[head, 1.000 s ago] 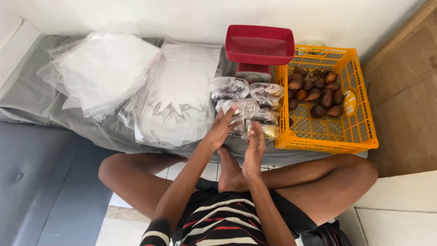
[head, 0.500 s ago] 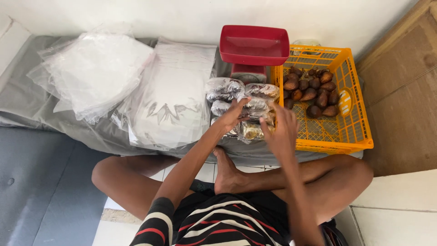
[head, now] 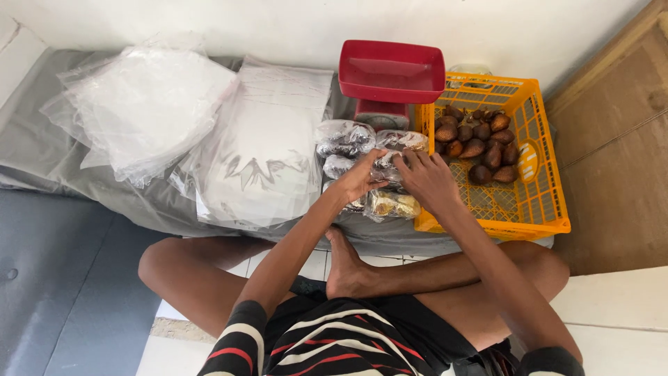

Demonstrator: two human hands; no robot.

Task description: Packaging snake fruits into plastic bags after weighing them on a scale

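a: we have both hands on one small clear bag of fruit (head: 385,167). our left hand (head: 358,179) and right hand (head: 428,179) pinch it from each side.

b: filled crinkly bags (head: 344,138) lie just beside it. round, brown, scaly fruit (head: 476,139) waits right of our grip in the orange crate (head: 536,209).

a: so some are packed, more are left. flat empty bags (head: 261,153) sit to the left.

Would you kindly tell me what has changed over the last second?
Both hands, left hand and right hand, moved up from the near edge onto the packed bags and now grip one between them. The crate, scale and empty bags stayed put.
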